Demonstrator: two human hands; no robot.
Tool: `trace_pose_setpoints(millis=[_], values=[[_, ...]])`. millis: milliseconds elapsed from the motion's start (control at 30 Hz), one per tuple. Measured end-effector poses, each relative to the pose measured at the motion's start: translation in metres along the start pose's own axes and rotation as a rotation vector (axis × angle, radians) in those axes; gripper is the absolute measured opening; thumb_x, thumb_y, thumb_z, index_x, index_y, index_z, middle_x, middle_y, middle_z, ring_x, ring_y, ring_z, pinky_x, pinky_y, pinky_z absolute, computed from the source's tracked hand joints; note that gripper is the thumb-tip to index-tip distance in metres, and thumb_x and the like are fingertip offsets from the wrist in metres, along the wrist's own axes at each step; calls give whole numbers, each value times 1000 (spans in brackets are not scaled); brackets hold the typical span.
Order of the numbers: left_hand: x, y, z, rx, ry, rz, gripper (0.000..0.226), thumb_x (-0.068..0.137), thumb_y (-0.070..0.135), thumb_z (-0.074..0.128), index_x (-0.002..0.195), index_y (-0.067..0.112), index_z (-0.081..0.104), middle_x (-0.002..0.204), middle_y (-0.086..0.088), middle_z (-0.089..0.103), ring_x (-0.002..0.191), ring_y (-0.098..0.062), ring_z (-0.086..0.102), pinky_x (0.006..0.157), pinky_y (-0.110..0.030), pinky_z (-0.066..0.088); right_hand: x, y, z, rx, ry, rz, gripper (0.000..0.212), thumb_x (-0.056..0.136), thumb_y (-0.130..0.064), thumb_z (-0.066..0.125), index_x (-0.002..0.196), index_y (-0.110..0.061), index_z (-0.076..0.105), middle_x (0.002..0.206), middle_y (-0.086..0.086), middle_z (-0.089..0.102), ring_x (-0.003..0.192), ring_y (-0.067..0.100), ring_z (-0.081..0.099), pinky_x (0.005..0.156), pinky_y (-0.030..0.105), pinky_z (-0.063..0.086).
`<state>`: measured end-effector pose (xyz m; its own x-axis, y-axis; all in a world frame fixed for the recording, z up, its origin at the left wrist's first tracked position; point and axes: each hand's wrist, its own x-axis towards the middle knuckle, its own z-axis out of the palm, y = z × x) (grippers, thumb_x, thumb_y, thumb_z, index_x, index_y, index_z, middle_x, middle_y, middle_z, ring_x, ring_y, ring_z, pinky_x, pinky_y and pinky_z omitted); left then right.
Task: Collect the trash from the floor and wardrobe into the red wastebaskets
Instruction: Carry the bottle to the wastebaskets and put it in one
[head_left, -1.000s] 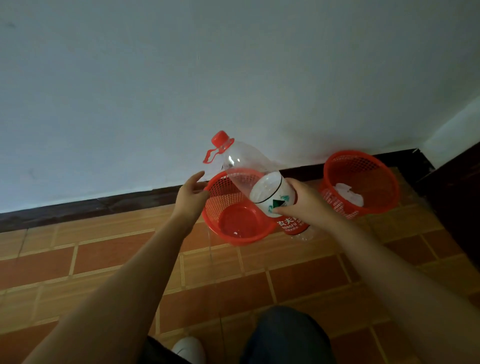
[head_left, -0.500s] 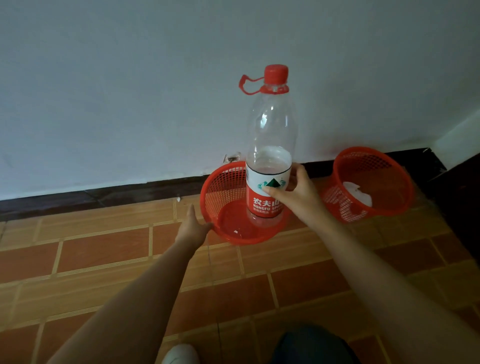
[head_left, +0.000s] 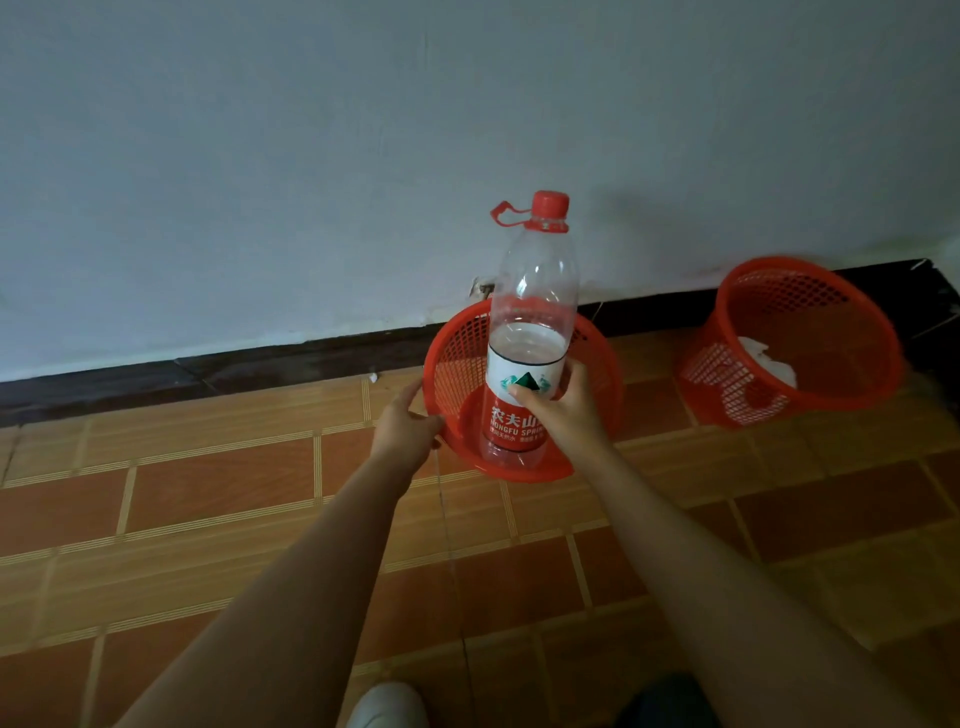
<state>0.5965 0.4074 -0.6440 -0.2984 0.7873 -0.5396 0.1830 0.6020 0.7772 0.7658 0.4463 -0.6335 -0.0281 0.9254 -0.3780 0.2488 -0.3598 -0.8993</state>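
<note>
A large clear plastic bottle (head_left: 535, 291) with a red cap and a red and white label stands upright inside a red mesh wastebasket (head_left: 453, 364) on the tiled floor. My right hand (head_left: 558, 410) is wrapped around the bottle at its label. My left hand (head_left: 402, 428) holds the near left rim of that wastebasket. A second red wastebasket (head_left: 810, 312) sits to the right, tilted toward me, with white crumpled paper (head_left: 766, 358) inside it.
A white wall with a dark baseboard (head_left: 260, 371) runs behind both baskets. Orange floor tiles (head_left: 208, 499) stretch toward me. My white shoe (head_left: 387, 706) and a dark trouser knee (head_left: 665, 701) show at the bottom edge.
The bottle went from tilted over the left basket to upright, then sank lower into it. My left hand shifted from the basket's far rim to its near left rim.
</note>
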Motion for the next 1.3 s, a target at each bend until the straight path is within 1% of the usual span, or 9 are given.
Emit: trace_pose_setpoints(millis=[200, 333, 467, 800, 900, 967, 1033, 1200, 1300], values=[[-3, -1, -3, 5, -36, 30, 59, 87, 6, 57, 141, 21, 36, 93, -13, 66, 74, -15, 61, 56, -20, 44, 16, 15, 7, -51, -28, 144, 70, 75, -23, 73, 130, -13, 32, 130, 8, 51, 117, 26, 51, 85, 35, 45], [-3, -3, -5, 0, -35, 30, 59, 88, 6, 57, 141, 22, 37, 87, -10, 64, 72, -15, 60, 55, -20, 43, 27, 23, 13, -139, -58, 201, 72, 73, -20, 75, 130, -7, 33, 131, 13, 51, 118, 29, 51, 93, 40, 46], [-5, -2, -5, -3, -31, 37, 58, 88, 6, 57, 140, 21, 37, 88, -10, 64, 72, -14, 59, 55, -18, 40, 34, 30, 16, -197, -102, 213, 72, 71, -26, 75, 130, -9, 37, 130, 13, 54, 117, 30, 53, 97, 47, 46], [-10, 2, -4, 85, 14, 71, 54, 88, 10, 57, 138, 18, 39, 81, -3, 63, 67, -11, 58, 54, -21, 43, 16, 6, 0, -312, -75, 139, 53, 85, -14, 61, 131, -7, 37, 135, 13, 49, 123, 29, 48, 88, 31, 40], [-12, 7, -7, 199, 50, 87, 52, 90, 16, 55, 139, 17, 38, 103, -10, 65, 65, -9, 56, 56, -23, 46, 10, -7, -9, -429, -79, 82, 53, 88, -17, 58, 134, -6, 35, 140, 12, 44, 127, 28, 43, 90, 30, 37], [-15, 14, -16, 292, 84, 89, 49, 92, 20, 53, 139, 15, 38, 119, -13, 61, 75, -16, 61, 65, -31, 51, 6, -17, -16, -523, -88, 51, 56, 89, -19, 57, 137, -6, 32, 143, 12, 42, 130, 28, 41, 96, 34, 37], [-22, 24, -30, 425, 90, 94, 46, 92, 21, 51, 137, 16, 40, 125, -12, 59, 93, -28, 64, 75, -37, 53, -1, -32, -24, -599, -95, 25, 53, 90, -20, 56, 136, -5, 35, 140, 13, 45, 126, 28, 44, 92, 31, 38], [-62, 81, -70, 1089, -7, 175, 46, 94, 28, 48, 138, 21, 37, 140, -6, 46, 120, -26, 52, 90, -40, 51, -39, -91, -49, -752, -88, -38, 50, 89, -17, 57, 133, -3, 39, 137, 15, 47, 124, 29, 46, 97, 34, 40], [-96, 134, -88, 1213, -12, 273, 42, 94, 27, 47, 135, 19, 42, 137, -7, 48, 123, -26, 48, 96, -41, 44, -71, -139, -72, -891, -86, -174, 40, 86, -17, 58, 123, -6, 48, 124, 14, 56, 117, 30, 50, 91, 36, 43]])
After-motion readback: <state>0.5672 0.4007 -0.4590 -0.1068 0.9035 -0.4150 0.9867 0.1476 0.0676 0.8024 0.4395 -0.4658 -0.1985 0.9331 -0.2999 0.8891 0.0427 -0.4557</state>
